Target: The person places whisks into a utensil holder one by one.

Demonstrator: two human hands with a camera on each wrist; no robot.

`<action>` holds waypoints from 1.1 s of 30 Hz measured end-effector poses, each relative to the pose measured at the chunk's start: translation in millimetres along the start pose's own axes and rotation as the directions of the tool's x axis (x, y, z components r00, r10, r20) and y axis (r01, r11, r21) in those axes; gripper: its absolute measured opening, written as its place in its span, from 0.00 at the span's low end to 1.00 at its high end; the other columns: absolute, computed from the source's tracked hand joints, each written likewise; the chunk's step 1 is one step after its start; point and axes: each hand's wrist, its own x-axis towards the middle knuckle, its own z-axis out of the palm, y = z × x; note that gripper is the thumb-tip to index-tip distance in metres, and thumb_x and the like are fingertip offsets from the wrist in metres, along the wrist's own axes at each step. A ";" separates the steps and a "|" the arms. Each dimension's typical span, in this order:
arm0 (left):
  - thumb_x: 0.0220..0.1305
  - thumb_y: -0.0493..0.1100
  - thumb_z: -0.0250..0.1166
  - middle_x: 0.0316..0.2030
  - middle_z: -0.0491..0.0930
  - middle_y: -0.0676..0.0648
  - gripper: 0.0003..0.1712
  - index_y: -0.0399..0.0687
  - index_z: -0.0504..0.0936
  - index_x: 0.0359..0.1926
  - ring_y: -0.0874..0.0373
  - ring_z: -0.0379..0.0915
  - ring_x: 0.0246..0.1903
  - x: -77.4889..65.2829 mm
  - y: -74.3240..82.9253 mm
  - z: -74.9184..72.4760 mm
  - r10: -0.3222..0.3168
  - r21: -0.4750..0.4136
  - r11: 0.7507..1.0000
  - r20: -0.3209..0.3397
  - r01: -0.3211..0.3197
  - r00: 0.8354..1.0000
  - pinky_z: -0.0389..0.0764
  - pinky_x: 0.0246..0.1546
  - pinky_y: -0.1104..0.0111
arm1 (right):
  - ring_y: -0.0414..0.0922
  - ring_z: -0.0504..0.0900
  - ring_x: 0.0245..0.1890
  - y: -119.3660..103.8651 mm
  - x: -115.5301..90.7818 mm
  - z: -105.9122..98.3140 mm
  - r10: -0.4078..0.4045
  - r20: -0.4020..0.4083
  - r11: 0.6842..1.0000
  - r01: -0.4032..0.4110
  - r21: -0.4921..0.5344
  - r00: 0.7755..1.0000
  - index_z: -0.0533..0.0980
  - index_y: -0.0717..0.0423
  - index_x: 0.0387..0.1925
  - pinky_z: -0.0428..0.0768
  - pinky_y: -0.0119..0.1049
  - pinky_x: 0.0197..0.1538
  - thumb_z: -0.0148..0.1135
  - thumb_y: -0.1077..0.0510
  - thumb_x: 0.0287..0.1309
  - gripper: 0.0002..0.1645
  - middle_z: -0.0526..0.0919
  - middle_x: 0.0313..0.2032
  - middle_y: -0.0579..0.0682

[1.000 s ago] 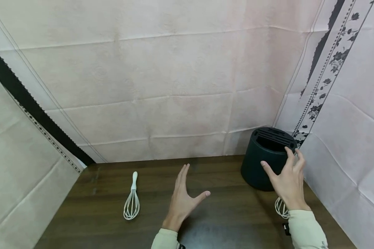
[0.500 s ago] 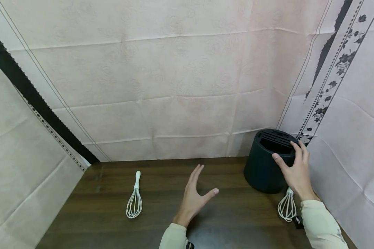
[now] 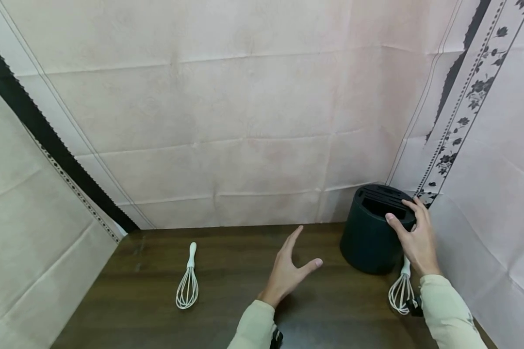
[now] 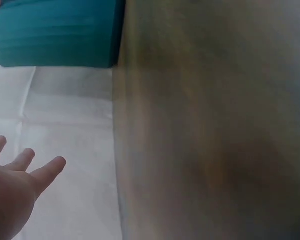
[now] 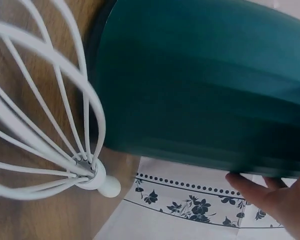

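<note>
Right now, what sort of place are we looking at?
Probably a makeshift, screened-off work area: pale cloth with floral trim rises behind and beside a wood-grain tabletop bearing a dark green container.

From the head we look forward and down at the left hand (image 3: pixel 284 274) and right hand (image 3: pixel 419 242); nearer, from each wrist, we share the holder (image 3: pixel 367 245), beyond the left fingers (image 4: pixel 47 174), at the right fingers (image 5: pixel 251 190).

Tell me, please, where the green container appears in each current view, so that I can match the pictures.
Head: the green container stands right of centre, the right hand at its rim.
Left wrist: green container at top left, cut off by the top edge.
Right wrist: green container fills the upper middle and right.
Shared landmark: the brown wooden tabletop, in all three.
</note>
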 end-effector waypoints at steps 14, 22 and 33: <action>0.63 0.72 0.70 0.80 0.50 0.69 0.53 0.93 0.46 0.79 0.55 0.52 0.80 33.1 36.9 17.7 0.045 0.030 0.998 0.073 -0.047 0.996 0.64 0.72 0.37 | 0.60 0.42 0.83 0.3 -10.7 3.9 -0.123 0.119 0.988 0.111 0.108 0.985 0.62 0.52 0.80 0.42 0.76 0.76 0.59 0.51 0.77 0.37 0.49 0.84 0.52; 0.62 0.76 0.68 0.81 0.40 0.72 0.58 0.91 0.39 0.80 0.54 0.48 0.82 56.8 55.7 23.5 0.093 0.142 0.983 0.139 -0.113 0.986 0.64 0.72 0.36 | 0.60 0.43 0.83 -2.7 -17.0 11.5 -0.180 0.151 0.978 0.160 0.134 0.972 0.63 0.50 0.80 0.40 0.77 0.75 0.59 0.53 0.76 0.36 0.51 0.83 0.50; 0.59 0.78 0.68 0.83 0.32 0.68 0.61 0.87 0.38 0.82 0.47 0.48 0.82 75.3 76.9 23.1 0.077 0.267 0.954 0.216 -0.134 0.973 0.67 0.70 0.34 | 0.62 0.41 0.83 -12.1 -27.2 15.3 -0.204 0.216 0.973 0.175 0.149 0.955 0.61 0.47 0.81 0.39 0.82 0.71 0.57 0.54 0.77 0.36 0.48 0.84 0.47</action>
